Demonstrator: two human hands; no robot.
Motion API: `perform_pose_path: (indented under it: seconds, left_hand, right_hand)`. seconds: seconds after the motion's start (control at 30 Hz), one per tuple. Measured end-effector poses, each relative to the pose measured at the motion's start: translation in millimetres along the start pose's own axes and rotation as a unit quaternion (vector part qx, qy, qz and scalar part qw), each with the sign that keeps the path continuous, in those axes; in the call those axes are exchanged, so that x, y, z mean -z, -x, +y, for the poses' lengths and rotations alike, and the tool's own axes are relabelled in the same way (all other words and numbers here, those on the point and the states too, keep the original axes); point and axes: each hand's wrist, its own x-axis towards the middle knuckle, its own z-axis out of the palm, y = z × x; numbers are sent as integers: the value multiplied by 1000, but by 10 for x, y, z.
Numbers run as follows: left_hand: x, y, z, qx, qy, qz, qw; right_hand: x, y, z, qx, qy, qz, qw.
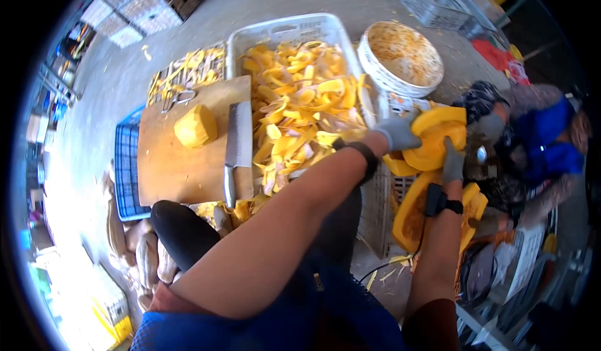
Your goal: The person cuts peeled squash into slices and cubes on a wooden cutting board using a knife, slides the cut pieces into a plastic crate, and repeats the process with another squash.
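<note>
To my right, both my hands wear grey gloves and hold a peeled, hollowed pumpkin piece (428, 151) above a crate. My left hand (399, 133) is closed on its near left edge, with the arm stretched across my body. My right hand (453, 161) is closed on its right side, the thumb over the rim. Beneath lie larger cut pumpkin halves (410, 216) with orange, stringy insides. On a wooden cutting board (172, 191) in front of me rest a peeled pumpkin chunk (195, 127), a large knife (238, 141) and a peeler (178, 100).
A white crate (282, 28) heaped with pumpkin peels (307, 100) stands ahead. Beside it is a stained white bucket (400, 60). A blue crate (128, 169) supports the board. Unpeeled squashes (148, 260) lie lower left. A co-worker (538, 138) in blue sits close on the right.
</note>
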Motion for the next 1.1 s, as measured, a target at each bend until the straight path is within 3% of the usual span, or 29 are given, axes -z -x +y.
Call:
perform_pose_path:
  seconds: [0.17, 0.27, 0.3, 0.37, 0.4, 0.43, 0.47, 0.5, 0.53, 0.57, 0.67, 0.7, 0.73, 0.77, 0.8, 0.87, 0.9, 0.93, 0.97, 1.07, 1.1]
  left_hand:
    - [12, 183, -143, 33, 107, 48, 993]
    - [-49, 395, -517, -24, 382, 83, 920]
    - [55, 583, -531, 2, 449, 88, 889]
    - [148, 885, -754, -8, 514, 141, 846]
    - [197, 1022, -889, -15, 543, 170, 822]
    - [208, 1124, -1119, 17, 512, 225, 829]
    - [212, 1256, -1306, 51, 479, 280, 830]
    - [266, 1410, -1361, 109, 479, 313, 813]
    - [345, 1558, -1408, 164, 476, 346, 792]
    - [371, 1662, -1569, 207, 426, 353, 807]
    - [274, 1840, -2189, 262, 304, 383, 832]
    - [531, 2107, -1804, 253, 211, 365, 871]
    - [756, 2302, -1667, 184, 48, 415, 890]
    - [953, 2461, -1591, 111, -116, 447, 880]
    - [1195, 2543, -1535, 105, -234, 504, 825]
    - [1732, 2604, -1526, 154, -354, 559, 734]
    - [1927, 2634, -1565, 246, -406, 510, 717]
    - [2094, 2666, -1677, 308, -366, 454, 752]
    - [2242, 2724, -1791, 366, -323, 391, 781]
    - [2456, 2959, -2324, 313, -213, 408, 831]
    - [2434, 3151, -2399, 254, -181, 452, 836]
  right_hand:
    - [-262, 52, -349, 18, -121, -21, 992]
    - [-640, 78, -698, 107, -25, -26, 994]
    - [-851, 261, -962, 101, -8, -54, 993]
    - [-1235, 158, -864, 117, -19, -155, 981]
    - [-1580, 301, -874, 107, -16, -130, 986]
    - [-1821, 271, -718, 138, -12, -201, 970]
    - [-2139, 241, -538, 187, 82, -165, 965]
    - [-2377, 473, -848, 178, 219, -199, 938]
    - [-2659, 497, -817, 189, 243, -247, 919]
    - [-2902, 494, -658, 202, 298, -261, 896]
    - [-3287, 597, -588, 243, 467, -306, 793]
    - [-3256, 791, -733, 244, 471, -306, 790]
    - [-3288, 816, -738, 236, 451, -325, 797]
    - [-3279, 787, -703, 224, 432, -343, 803]
    - [-3243, 733, -647, 209, 416, -360, 809]
    - [-3306, 687, -496, 267, 377, -318, 828]
    - [-3375, 864, -622, 274, 379, -297, 833]
    - [-3453, 1079, -745, 280, 380, -276, 837]
    - [-3529, 1365, -814, 275, 323, -341, 839]
    - [-3706, 2545, -976, 297, 351, -437, 773]
    - [-3777, 2839, -876, 314, 342, -452, 761]
